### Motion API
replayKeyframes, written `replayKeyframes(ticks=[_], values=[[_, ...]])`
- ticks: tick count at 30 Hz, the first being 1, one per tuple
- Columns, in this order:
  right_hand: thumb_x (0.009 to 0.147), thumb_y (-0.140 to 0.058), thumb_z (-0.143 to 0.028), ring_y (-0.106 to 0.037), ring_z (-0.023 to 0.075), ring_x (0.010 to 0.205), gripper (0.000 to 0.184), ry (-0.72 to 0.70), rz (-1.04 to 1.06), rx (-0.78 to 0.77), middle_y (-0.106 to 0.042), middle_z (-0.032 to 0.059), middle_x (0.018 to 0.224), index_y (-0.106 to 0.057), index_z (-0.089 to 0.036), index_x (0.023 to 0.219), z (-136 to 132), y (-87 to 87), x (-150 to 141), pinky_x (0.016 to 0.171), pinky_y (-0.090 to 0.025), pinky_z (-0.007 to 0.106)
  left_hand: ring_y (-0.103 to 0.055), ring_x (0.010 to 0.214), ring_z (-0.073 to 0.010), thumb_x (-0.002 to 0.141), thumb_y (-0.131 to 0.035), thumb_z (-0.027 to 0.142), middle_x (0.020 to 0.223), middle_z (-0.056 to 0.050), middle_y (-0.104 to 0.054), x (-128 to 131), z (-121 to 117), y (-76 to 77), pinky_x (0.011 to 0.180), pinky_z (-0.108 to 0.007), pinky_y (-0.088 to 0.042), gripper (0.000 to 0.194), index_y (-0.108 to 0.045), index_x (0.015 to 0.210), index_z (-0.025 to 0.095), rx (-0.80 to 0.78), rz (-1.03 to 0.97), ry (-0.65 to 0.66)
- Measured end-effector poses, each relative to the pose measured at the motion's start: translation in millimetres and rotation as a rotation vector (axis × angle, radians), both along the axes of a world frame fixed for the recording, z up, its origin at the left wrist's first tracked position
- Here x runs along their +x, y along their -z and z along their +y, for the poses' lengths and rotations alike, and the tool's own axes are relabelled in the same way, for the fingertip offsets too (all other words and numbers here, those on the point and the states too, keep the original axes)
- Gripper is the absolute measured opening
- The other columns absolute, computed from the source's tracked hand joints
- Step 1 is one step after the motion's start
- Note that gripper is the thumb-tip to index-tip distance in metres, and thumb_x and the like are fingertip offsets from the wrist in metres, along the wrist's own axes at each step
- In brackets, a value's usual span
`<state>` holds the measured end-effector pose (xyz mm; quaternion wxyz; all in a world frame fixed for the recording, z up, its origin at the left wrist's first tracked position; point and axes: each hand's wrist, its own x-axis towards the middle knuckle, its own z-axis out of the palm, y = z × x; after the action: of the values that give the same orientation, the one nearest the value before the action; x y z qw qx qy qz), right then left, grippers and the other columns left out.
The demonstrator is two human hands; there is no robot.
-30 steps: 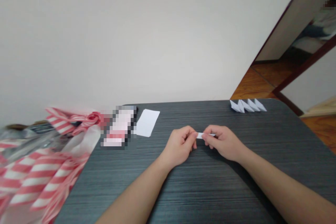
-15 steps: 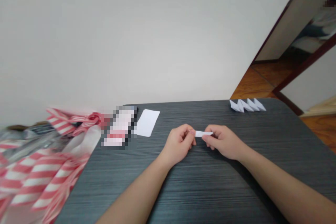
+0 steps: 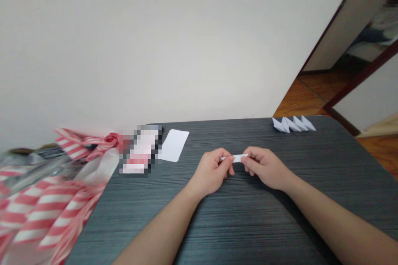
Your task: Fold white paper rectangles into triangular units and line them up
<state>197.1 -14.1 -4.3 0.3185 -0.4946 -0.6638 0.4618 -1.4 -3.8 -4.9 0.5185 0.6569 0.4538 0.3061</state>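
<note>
Fingers of the left hand [image 3: 213, 174] and right hand [image 3: 265, 165] pinch opposite ends of the folded paper strip [image 3: 239, 158], just below and right of frame centre. Best handling, likely: light pinch, thumbs level, edges lined up before pressing, pressure even along the crease so it doesn't skew. Worktop [image 3: 230, 223] beneath could back a firmer crease; can't tell if strip touches it. Folded pieces [image 3: 294, 124] sit right of frame, well apart.

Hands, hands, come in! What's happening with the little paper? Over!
Left hand and right hand: both pinching the white strip. Flat white paper off left, folded pieces off right, neither in the way. Over.
</note>
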Motion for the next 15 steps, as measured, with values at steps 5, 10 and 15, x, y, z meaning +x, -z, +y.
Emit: replayKeyframes(ticks=[5, 10, 15], values=[[0.092, -0.051, -0.027, -0.049, 0.0112, 0.051, 0.025, 0.016, -0.010, -0.008, -0.054, -0.0043, 0.055, -0.052, -0.020, 0.069, -0.7, 1.0, 0.4, 0.054, -0.038, 0.024, -0.051, 0.049, -0.0087, 0.094, -0.052, 0.035, 0.061, 0.000, -0.065, -0.1, -0.5, 4.5, 0.050, -0.019, -0.038, 0.029, -0.063, 0.076, 0.015, 0.068, 0.027, 0.024], [0.093, -0.050, -0.025, -0.046, 0.0116, 0.051, 0.027, -0.003, 0.011, -0.009, -0.052, -0.0045, 0.053, -0.050, -0.020, 0.066, 1.4, 4.0, 2.4, 0.057, -0.037, 0.026, -0.059, 0.070, -0.0128, 0.093, -0.056, 0.030, 0.087, -0.004, -0.071, 1.1, 2.6, 6.4, 0.065, -0.023, -0.044, 0.023, -0.069, 0.108, 0.018, 0.288, 0.059, 0.049], [0.096, -0.048, -0.029, -0.047, 0.0117, 0.053, 0.029, 0.010, 0.064, -0.005, -0.053, -0.0046, 0.054, -0.049, -0.020, 0.067, 2.1, 3.7, 1.1, 0.058, -0.037, 0.025, -0.057, 0.072, -0.0132, 0.093, -0.056, 0.031, 0.083, -0.003, -0.069, 1.1, 2.9, 2.5, 0.067, -0.024, -0.042, 0.023, -0.073, 0.103, 0.019, 0.340, 0.127, 0.122]])
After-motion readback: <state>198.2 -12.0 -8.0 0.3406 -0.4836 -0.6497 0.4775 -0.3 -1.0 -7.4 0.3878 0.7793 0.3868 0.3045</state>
